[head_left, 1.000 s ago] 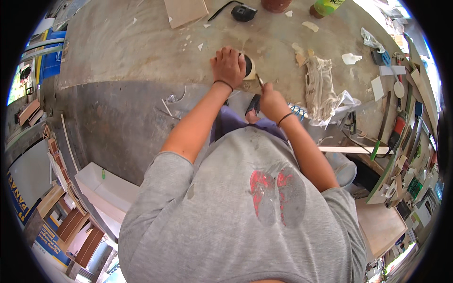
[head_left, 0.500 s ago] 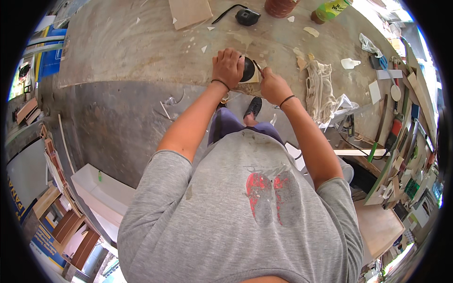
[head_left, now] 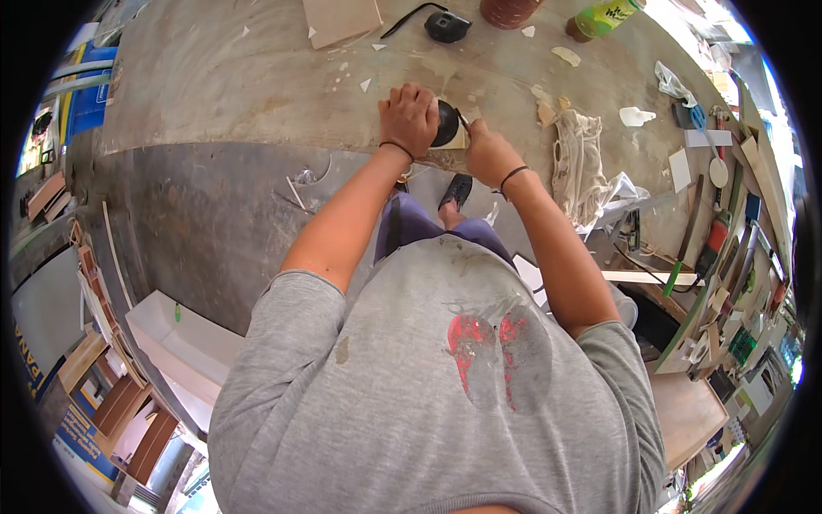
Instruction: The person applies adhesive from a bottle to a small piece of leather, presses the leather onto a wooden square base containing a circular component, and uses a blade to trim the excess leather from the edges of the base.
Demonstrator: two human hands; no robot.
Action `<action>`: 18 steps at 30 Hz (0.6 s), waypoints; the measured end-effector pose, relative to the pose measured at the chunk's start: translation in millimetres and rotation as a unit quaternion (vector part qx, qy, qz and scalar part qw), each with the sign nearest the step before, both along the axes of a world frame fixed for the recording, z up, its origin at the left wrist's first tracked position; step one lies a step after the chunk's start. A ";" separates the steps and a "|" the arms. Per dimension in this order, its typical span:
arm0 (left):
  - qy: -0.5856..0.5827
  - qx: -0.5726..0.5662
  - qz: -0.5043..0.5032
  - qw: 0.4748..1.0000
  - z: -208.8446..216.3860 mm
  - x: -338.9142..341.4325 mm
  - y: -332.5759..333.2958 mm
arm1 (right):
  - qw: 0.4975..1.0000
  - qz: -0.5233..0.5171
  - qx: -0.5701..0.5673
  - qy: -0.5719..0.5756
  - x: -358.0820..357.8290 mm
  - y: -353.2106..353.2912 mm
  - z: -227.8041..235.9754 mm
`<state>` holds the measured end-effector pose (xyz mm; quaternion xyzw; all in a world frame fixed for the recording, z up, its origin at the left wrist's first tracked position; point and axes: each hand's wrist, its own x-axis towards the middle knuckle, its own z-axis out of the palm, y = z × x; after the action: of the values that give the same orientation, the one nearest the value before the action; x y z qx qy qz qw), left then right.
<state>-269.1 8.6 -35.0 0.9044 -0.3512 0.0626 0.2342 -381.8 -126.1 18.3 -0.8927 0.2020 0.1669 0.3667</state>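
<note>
At the near edge of the worktable, my left hand rests with bent fingers on a smooth black round object, pressing it down. The object looks like a disc or shallow bowl; my hand covers its left part. A pale flat piece shows from under it. My right hand is closed around a thin dark stick-like tool, its tip by the disc's right rim. Whether the tool is a pencil or a blade I cannot make out.
Farther back lie a tan board, a black tape measure, a reddish-brown jar and a green-labelled bottle. A crumpled cream cloth sits to the right, with tools and scraps beyond. A white box stands at the lower left.
My right hand and its tool have shifted slightly left, closer to the black disc. My left hand stays on the disc, moving only slightly.
</note>
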 end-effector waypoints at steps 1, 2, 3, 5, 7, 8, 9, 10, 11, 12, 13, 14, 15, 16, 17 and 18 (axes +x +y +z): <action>0.000 0.000 -0.001 1.000 0.5 0.0 0.3 | 1.000 -0.009 0.003 0.003 -0.2 2.5 2.4; 0.000 -0.003 -0.001 1.000 1.0 0.1 0.5 | 1.000 -0.019 0.005 0.006 -1.2 4.4 4.7; 0.000 -0.007 -0.001 1.000 1.4 0.0 0.6 | 1.000 -0.020 0.005 0.006 -3.8 6.4 6.1; 0.004 -0.005 -0.005 1.000 2.7 0.5 1.1 | 0.999 -0.032 0.019 0.021 -7.3 9.7 9.2; 0.008 -0.003 -0.010 1.000 3.8 0.7 1.6 | 0.998 -0.036 0.025 0.033 -7.8 10.7 12.3; 0.009 0.002 -0.010 1.000 4.5 0.8 1.8 | 0.998 -0.040 0.031 0.047 -8.4 11.3 13.6; 0.009 0.006 -0.011 1.000 4.7 0.8 2.2 | 0.998 -0.041 0.030 0.046 -9.8 12.5 13.1; 0.007 0.005 -0.012 1.000 4.8 1.5 1.9 | 0.998 -0.045 0.033 0.037 -11.3 13.7 11.4; 0.009 0.004 -0.020 1.000 4.0 1.7 1.8 | 0.998 -0.048 0.035 0.028 -13.5 15.2 9.0; 0.011 0.003 -0.027 1.000 3.6 2.0 2.1 | 0.998 -0.050 0.034 0.026 -18.4 17.2 4.7; 0.008 0.001 -0.027 1.000 3.8 1.7 2.8 | 0.998 -0.057 0.035 0.020 -22.5 19.5 3.9; 0.005 0.001 -0.029 1.000 4.1 1.1 3.7 | 0.997 -0.064 0.036 0.014 -25.0 20.5 3.3; 0.001 0.000 -0.031 1.000 4.5 2.6 3.4 | 0.997 -0.064 0.034 0.012 -25.6 19.0 2.8; 0.003 0.001 -0.032 0.999 5.1 2.6 3.7 | 0.997 -0.062 0.040 0.031 -26.6 20.3 9.6; 0.008 0.002 -0.034 0.999 6.5 3.4 3.1 | 0.996 -0.059 0.046 0.051 -29.4 23.0 14.0; 0.013 0.004 -0.036 0.999 7.0 2.8 3.4 | 0.996 -0.061 0.046 0.053 -39.1 30.6 13.4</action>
<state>-266.3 12.0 -28.0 0.8930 -0.3806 0.0408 0.2368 -420.9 -95.5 31.7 -0.8506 0.2675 0.2001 0.4061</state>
